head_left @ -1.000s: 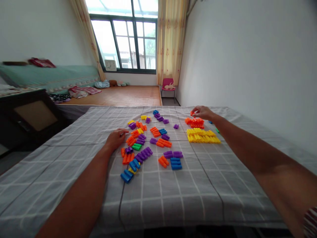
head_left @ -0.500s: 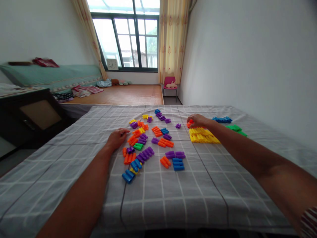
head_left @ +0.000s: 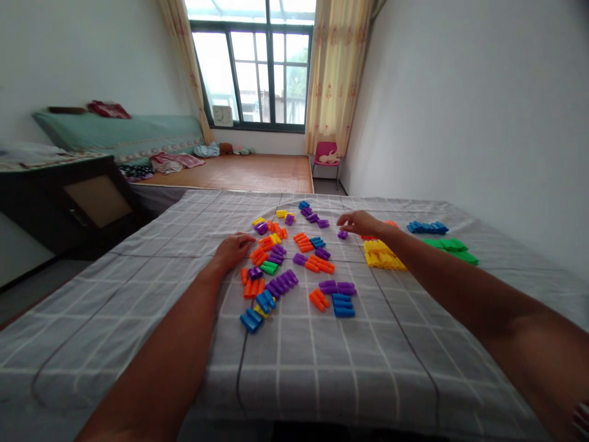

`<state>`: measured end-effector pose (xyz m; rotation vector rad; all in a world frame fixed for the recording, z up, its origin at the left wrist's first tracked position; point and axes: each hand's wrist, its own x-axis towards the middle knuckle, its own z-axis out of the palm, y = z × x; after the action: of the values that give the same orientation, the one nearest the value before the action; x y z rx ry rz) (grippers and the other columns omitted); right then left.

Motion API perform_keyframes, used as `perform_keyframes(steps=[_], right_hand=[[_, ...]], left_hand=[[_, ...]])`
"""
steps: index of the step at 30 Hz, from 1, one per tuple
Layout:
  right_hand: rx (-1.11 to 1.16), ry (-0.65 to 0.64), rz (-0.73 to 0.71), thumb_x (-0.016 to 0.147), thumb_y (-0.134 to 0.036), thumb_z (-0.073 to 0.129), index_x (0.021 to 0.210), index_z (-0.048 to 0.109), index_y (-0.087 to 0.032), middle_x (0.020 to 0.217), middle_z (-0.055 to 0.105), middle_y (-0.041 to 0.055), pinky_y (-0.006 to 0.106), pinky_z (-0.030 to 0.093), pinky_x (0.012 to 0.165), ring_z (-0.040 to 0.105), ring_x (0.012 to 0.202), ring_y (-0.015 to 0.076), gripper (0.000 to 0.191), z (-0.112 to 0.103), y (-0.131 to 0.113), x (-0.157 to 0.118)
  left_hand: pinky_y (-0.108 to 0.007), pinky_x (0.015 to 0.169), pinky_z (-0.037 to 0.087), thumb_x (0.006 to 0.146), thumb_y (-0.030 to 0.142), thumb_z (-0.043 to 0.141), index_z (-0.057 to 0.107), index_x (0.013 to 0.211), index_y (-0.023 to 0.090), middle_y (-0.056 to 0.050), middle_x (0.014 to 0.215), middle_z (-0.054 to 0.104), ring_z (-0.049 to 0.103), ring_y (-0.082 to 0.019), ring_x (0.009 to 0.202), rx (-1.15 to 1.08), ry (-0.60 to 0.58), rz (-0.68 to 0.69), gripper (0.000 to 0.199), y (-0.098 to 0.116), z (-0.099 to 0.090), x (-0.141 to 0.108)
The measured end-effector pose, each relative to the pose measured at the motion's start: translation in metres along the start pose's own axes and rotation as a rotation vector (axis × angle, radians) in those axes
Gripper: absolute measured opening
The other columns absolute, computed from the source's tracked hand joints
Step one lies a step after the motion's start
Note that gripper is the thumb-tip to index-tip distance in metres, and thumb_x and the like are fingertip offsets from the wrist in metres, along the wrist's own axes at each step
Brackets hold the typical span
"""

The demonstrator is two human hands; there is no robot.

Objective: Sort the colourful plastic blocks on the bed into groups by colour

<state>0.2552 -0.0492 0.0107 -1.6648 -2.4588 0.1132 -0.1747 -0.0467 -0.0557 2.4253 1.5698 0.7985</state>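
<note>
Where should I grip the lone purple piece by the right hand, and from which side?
Probably pinch the purple piece across two opposite sides, coming from above with the nearby right hand: it lies low on the checked cloth, apart from the other pieces, leaving room.

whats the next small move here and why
Probably pinch the purple piece with the right hand: its fingertips are close by, the piece lies apart from the mixed pieces, and the blue pile and green pile look single-coloured.
</note>
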Motion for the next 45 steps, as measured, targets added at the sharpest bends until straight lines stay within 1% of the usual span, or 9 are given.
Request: perform_keyframes(steps=[4,8,13,18,22,27,31,38,45], right_hand=[[0.045,-0.006,-0.189,0.088,-0.024,0.058,0.107,0.07,-0.02,0.103,0.073,0.005,0.025,0.047,0.077,0.067,0.09,0.0172,0.023,0.019,-0.061,0.027],[-0.025,-0.051,-0.204,0.088,-0.018,0.058,0.117,0.068,-0.021,0.115,0.07,0.0062,0.027,0.048,0.085,0.065,0.103,0.0197,0.031,0.038,-0.099,0.051],[-0.016,-0.145,-0.219,0.085,-0.021,0.065,0.112,0.07,-0.02,0.111,0.072,0.006,0.025,0.048,0.08,0.066,0.099,0.0197,0.028,0.039,-0.114,0.061],[0.081,0.023,-0.153,0.078,-0.026,0.072,0.097,0.072,-0.017,0.097,0.074,0.0053,0.023,0.045,0.069,0.066,0.085,0.0174,0.021,0.026,-0.115,0.046],[0.16,0.134,-0.049,0.079,-0.028,0.071,0.093,0.071,-0.017,0.089,0.074,0.0038,0.023,0.044,0.067,0.066,0.078,0.0152,0.018,0.006,-0.074,0.024],[0.241,0.286,0.331,0.083,-0.032,0.065,0.097,0.068,-0.014,0.085,0.074,0.0062,0.021,0.044,0.058,0.064,0.071,0.0143,0.024,-0.032,0.027,-0.01],[0.225,0.192,0.511,0.08,-0.03,0.066,0.104,0.067,-0.012,0.088,0.074,0.0096,0.02,0.044,0.054,0.064,0.07,0.015,0.03,-0.05,0.082,-0.039],[0.075,-0.152,0.592,0.072,-0.027,0.072,0.081,0.073,-0.011,0.073,0.073,0.0081,0.023,0.045,0.056,0.066,0.068,0.0189,0.018,-0.045,0.12,-0.065],[-0.067,-0.157,0.63,0.082,-0.032,0.062,0.082,0.074,-0.012,0.078,0.074,0.0094,0.022,0.044,0.059,0.068,0.072,0.0181,0.023,-0.026,0.132,-0.071]], left_hand=[[-0.035,0.093,0.049,0.079,0.029,0.046,0.075,0.096,0.022,-0.007,0.107,0.072,0.065,-0.024,0.1,-0.007,0.006,0.008,0.035,-0.002,0.002,-0.001],[-0.034,0.093,0.049,0.078,0.028,0.046,0.075,0.095,0.023,-0.006,0.107,0.072,0.064,-0.023,0.101,-0.007,0.017,0.011,0.034,-0.003,0.003,-0.002],[-0.033,0.092,0.049,0.079,0.029,0.046,0.075,0.096,0.022,-0.006,0.107,0.072,0.065,-0.022,0.1,-0.021,0.003,0.014,0.034,-0.003,0.002,-0.002],[-0.032,0.092,0.048,0.08,0.03,0.045,0.074,0.099,0.021,-0.007,0.11,0.071,0.064,-0.022,0.101,0.016,-0.015,0.016,0.036,-0.006,0.001,-0.001],[-0.032,0.093,0.047,0.08,0.032,0.043,0.074,0.099,0.021,-0.006,0.11,0.071,0.064,-0.022,0.103,0.028,-0.012,0.021,0.038,-0.008,0.001,-0.001],[-0.033,0.092,0.048,0.08,0.034,0.042,0.074,0.1,0.021,-0.007,0.112,0.071,0.064,-0.023,0.103,0.049,-0.028,0.027,0.039,-0.008,-0.001,0.0],[-0.033,0.092,0.048,0.081,0.038,0.043,0.074,0.099,0.021,-0.008,0.111,0.071,0.064,-0.023,0.102,0.054,-0.032,0.028,0.04,-0.007,-0.002,0.0],[-0.032,0.093,0.047,0.081,0.038,0.043,0.073,0.101,0.02,-0.007,0.114,0.07,0.064,-0.023,0.105,0.043,-0.038,0.014,0.04,-0.009,-0.002,0.0],[-0.033,0.093,0.048,0.081,0.037,0.044,0.073,0.101,0.021,-0.007,0.113,0.07,0.064,-0.023,0.104,0.027,-0.039,0.009,0.039,-0.01,-0.002,0.0]])
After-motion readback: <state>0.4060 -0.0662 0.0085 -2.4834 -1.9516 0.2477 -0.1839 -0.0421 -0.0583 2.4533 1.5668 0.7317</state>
